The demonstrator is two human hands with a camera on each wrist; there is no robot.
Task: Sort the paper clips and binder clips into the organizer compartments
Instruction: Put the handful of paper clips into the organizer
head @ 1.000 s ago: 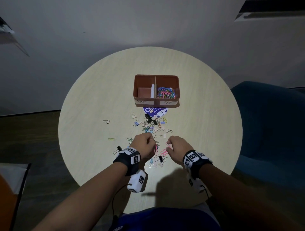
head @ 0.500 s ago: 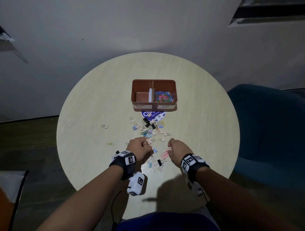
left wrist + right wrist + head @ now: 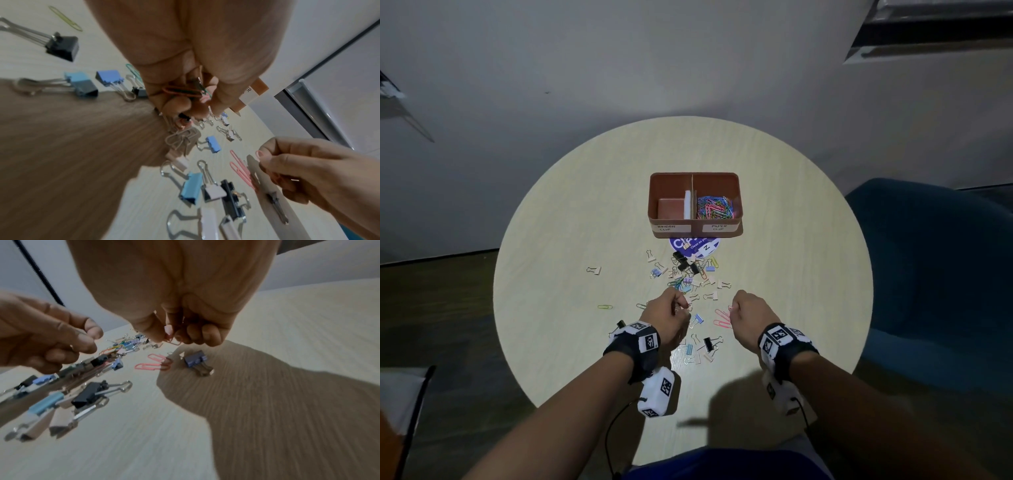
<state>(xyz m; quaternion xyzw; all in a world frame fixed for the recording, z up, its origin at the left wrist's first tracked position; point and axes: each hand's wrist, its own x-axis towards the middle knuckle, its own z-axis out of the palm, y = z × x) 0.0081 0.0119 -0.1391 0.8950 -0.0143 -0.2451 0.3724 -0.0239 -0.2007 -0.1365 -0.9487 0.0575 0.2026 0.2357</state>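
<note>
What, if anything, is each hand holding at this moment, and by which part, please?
The left hand grips a small bunch of paper clips in its curled fingers. The right hand pinches a pink paper clip by its upper end, its lower loop hanging free.

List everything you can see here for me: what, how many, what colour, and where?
Table: one, pale wood, round, centre.
Organizer: one, brown, two compartments, far middle of table.
Sorted paper clips: many, mixed colours, right compartment.
Loose binder clips: many, black, blue, white, scattered nearer the person.
Pink paper clips: a few, on table between the hands.
Round sticker: one, blue-purple, before organizer.
Chair: one, dark blue, right.
Left hand: grips several paper clips.
Right hand: pinches a pink paper clip.
</note>
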